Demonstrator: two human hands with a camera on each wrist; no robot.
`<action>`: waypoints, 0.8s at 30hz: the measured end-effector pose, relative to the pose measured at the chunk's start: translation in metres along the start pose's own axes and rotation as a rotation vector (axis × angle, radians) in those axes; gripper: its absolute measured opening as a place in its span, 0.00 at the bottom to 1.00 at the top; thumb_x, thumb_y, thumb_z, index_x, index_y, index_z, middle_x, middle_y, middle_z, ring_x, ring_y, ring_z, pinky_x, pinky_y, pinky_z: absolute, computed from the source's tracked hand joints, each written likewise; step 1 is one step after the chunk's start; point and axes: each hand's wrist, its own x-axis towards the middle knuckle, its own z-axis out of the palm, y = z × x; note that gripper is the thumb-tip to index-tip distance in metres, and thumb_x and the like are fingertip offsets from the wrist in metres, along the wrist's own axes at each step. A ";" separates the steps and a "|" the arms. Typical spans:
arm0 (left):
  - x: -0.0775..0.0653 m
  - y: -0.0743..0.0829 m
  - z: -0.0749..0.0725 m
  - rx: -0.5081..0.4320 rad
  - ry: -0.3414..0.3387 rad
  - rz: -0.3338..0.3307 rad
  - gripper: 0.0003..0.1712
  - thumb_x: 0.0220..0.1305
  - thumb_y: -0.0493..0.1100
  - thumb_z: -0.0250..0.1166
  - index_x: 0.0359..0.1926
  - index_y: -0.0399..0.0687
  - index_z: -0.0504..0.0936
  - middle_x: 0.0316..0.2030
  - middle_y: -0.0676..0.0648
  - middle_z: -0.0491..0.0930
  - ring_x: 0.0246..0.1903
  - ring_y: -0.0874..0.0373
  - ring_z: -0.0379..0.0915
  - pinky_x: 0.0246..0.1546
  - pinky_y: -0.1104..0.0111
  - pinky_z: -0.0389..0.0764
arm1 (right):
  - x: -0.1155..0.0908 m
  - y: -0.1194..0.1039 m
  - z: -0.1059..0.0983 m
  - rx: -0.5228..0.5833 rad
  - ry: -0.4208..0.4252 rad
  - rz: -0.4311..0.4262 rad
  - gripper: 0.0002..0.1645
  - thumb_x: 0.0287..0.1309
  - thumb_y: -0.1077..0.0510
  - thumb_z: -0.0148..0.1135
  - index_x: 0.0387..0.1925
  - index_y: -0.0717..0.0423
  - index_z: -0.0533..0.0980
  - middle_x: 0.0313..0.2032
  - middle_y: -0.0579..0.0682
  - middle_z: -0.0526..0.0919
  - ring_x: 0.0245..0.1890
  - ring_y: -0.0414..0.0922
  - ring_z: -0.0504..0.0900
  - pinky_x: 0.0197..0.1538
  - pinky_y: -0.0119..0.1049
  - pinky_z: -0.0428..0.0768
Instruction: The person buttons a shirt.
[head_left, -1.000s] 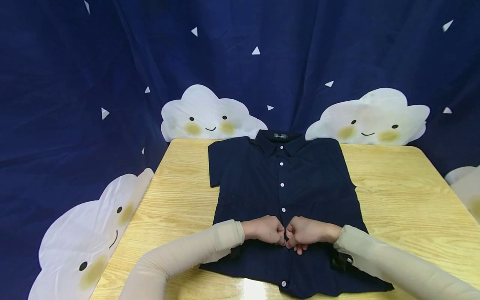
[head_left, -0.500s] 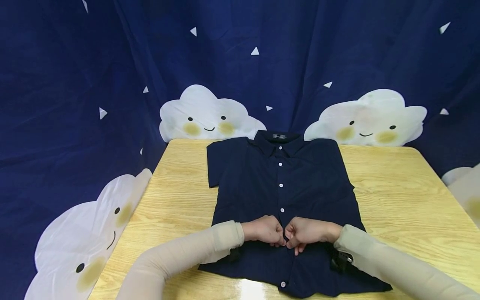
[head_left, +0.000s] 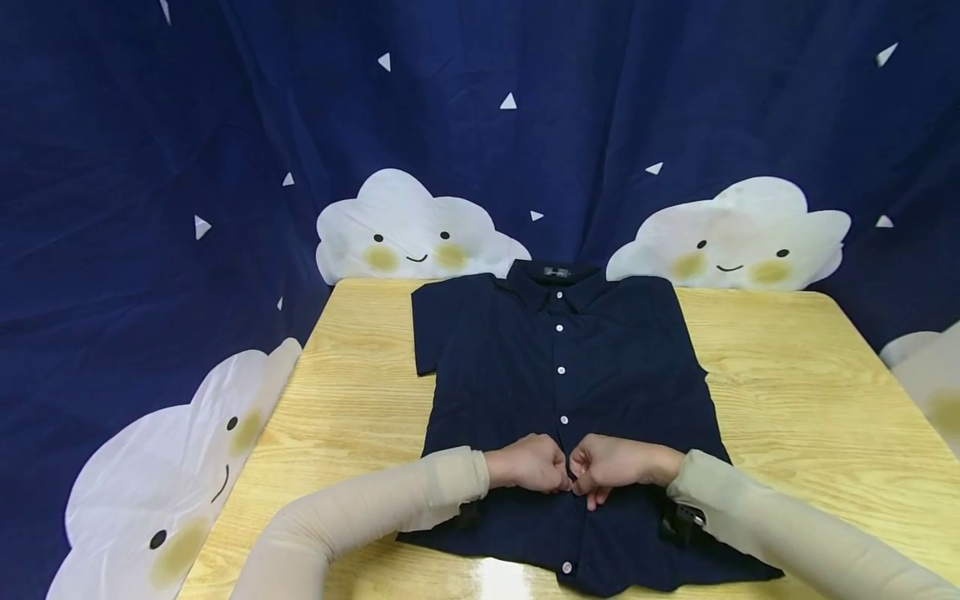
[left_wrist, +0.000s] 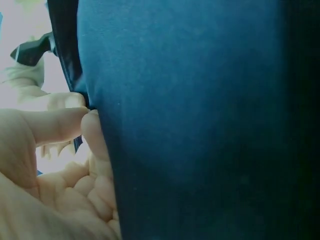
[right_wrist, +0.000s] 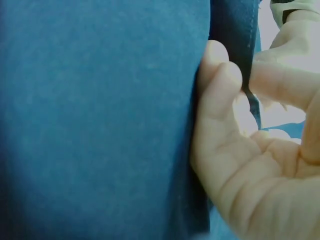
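Observation:
A dark navy short-sleeved shirt (head_left: 502,367) lies front up, its collar (head_left: 555,287) at the far end. White buttons run down its middle, among them one (head_left: 564,420) just above the hands and one (head_left: 567,567) near the hem. My left hand (head_left: 532,463) pinches the front edge between thumb and forefinger, as the left wrist view shows. Facing it, almost touching, my right hand (head_left: 618,461) pinches the placket (right_wrist: 235,30) with thumb and fingers. The fingers hide whatever button or buttonhole lies between them.
The shirt is spread on a light wooden table (head_left: 360,367). Behind and to the left hangs a dark blue curtain (head_left: 465,108) with white cloud faces (head_left: 420,229). A dark band (head_left: 682,517) shows at the right wrist.
Both hands stay at the same spot on the shirt front, with only slight finger movement. The whole head view has shifted a little.

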 end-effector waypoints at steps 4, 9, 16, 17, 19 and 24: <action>0.000 0.001 0.002 0.070 0.017 -0.011 0.18 0.53 0.42 0.67 0.10 0.54 0.74 0.08 0.61 0.69 0.11 0.67 0.64 0.14 0.76 0.63 | -0.001 0.001 -0.002 0.024 -0.040 0.000 0.07 0.52 0.69 0.57 0.21 0.61 0.71 0.20 0.53 0.79 0.21 0.43 0.81 0.25 0.31 0.77; -0.001 0.001 0.002 -0.001 0.004 -0.028 0.18 0.54 0.40 0.67 0.11 0.52 0.74 0.09 0.59 0.70 0.12 0.66 0.65 0.14 0.76 0.63 | -0.001 0.004 -0.005 0.064 -0.086 0.002 0.05 0.49 0.73 0.51 0.26 0.66 0.72 0.23 0.56 0.81 0.23 0.42 0.81 0.27 0.31 0.78; -0.001 0.000 -0.002 -0.088 -0.049 -0.028 0.18 0.55 0.36 0.66 0.12 0.48 0.72 0.10 0.56 0.69 0.12 0.65 0.63 0.14 0.75 0.61 | 0.002 0.005 -0.004 -0.010 -0.050 -0.037 0.05 0.52 0.69 0.63 0.24 0.66 0.75 0.20 0.56 0.82 0.19 0.40 0.80 0.23 0.29 0.77; -0.001 0.000 -0.002 -0.084 -0.054 -0.029 0.18 0.55 0.36 0.66 0.12 0.48 0.72 0.11 0.55 0.69 0.12 0.65 0.63 0.14 0.75 0.60 | 0.003 0.005 -0.004 -0.025 -0.046 -0.040 0.06 0.52 0.68 0.64 0.23 0.66 0.76 0.20 0.55 0.82 0.18 0.39 0.80 0.22 0.28 0.77; -0.001 0.000 -0.002 -0.071 -0.062 -0.028 0.18 0.55 0.36 0.66 0.12 0.48 0.72 0.11 0.55 0.69 0.13 0.65 0.62 0.14 0.75 0.60 | 0.003 0.005 -0.005 -0.046 -0.039 -0.044 0.07 0.52 0.66 0.65 0.23 0.65 0.77 0.19 0.54 0.81 0.17 0.39 0.80 0.21 0.28 0.76; -0.002 0.000 -0.003 -0.049 -0.077 -0.022 0.17 0.56 0.35 0.65 0.13 0.47 0.73 0.11 0.55 0.70 0.13 0.64 0.63 0.15 0.75 0.60 | 0.004 0.006 -0.005 -0.036 -0.037 -0.040 0.07 0.52 0.66 0.66 0.22 0.66 0.78 0.18 0.55 0.81 0.16 0.39 0.80 0.20 0.28 0.77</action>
